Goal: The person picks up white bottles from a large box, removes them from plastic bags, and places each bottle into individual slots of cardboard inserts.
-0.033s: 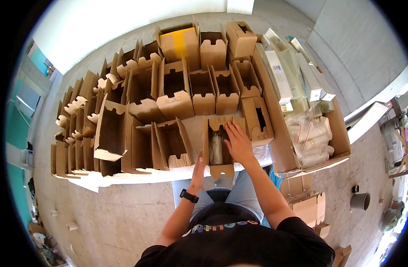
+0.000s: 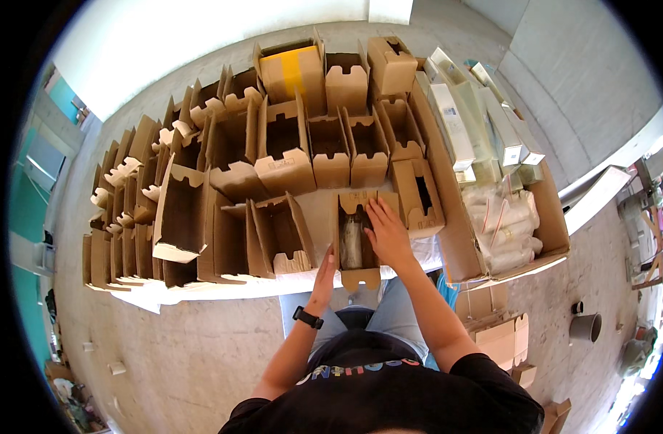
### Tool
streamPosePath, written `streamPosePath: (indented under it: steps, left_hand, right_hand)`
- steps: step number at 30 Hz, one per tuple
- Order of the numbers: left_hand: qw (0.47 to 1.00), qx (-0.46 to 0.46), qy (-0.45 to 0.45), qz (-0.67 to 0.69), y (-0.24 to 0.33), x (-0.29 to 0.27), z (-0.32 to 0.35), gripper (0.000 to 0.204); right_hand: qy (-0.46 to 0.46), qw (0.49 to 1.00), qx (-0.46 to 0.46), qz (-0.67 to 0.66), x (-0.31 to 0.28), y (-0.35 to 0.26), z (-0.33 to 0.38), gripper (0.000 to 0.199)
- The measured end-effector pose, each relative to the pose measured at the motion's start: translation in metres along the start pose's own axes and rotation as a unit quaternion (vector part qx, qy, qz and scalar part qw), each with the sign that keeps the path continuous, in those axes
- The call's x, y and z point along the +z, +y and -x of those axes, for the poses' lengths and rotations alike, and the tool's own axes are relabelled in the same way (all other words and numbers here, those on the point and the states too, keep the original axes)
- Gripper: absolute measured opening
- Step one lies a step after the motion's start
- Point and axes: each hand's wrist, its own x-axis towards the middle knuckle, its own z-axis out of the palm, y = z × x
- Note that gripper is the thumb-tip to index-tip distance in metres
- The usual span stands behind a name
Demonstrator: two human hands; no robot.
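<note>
A small open cardboard box (image 2: 360, 278) stands at the near edge of the table, in front of my body. Inside lies a long, pale object wrapped in clear plastic (image 2: 351, 242); its exact kind I cannot make out. My left hand (image 2: 323, 278), with a dark band on its wrist, rests flat against the box's left side, fingers straight. Over the right side of the box lies my right hand (image 2: 387, 233), its fingers stretched across the upper right flap and the opening. The far flap is upright and the near flap hangs outward.
Many open cardboard boxes (image 2: 284, 166) stand in rows to the left and beyond. A closed-top box (image 2: 417, 194) sits just right of my right hand. Farther right, a large carton (image 2: 447, 217) holds white boxes (image 2: 451, 126) and plastic-bagged items (image 2: 508, 224). A grey bucket (image 2: 585, 328) stands on the floor.
My left hand has shifted slightly right, and the box's left side has moved inward with it. My right hand stays in place.
</note>
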Motion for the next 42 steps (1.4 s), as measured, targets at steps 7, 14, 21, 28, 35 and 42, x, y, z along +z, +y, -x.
streamPosePath:
  steps: [7,14,21,28,35,42]
  left_hand:
    - [0.995,0.062,-0.06,-0.059,0.014,0.014,-0.005,0.069]
    - [0.995,0.043,-0.073,-0.049,0.001,0.009,-0.01,0.071]
    - [0.99,0.083,-0.066,-0.092,-0.002,0.012,-0.009,0.066]
    - [0.99,0.074,-0.065,-0.1,0.0,0.012,-0.012,0.067]
    - [0.996,0.055,-0.057,-0.031,-0.003,0.013,-0.01,0.069]
    - [0.998,0.04,-0.043,-0.03,0.002,0.018,-0.007,0.07]
  right_hand:
    - [0.006,1.0,0.0,-0.005,0.0,0.0,0.001,0.052]
    - [0.007,1.0,-0.003,-0.003,-0.002,-0.002,0.001,0.052]
    - [0.017,0.999,-0.002,-0.032,-0.001,-0.001,0.003,0.05]
    - [0.07,0.991,0.003,-0.118,-0.017,-0.011,0.009,0.04]
    - [0.167,0.973,-0.033,-0.157,-0.038,-0.047,0.084,0.032]
    - [0.002,0.985,-0.039,-0.167,0.0,-0.074,0.154,0.04]
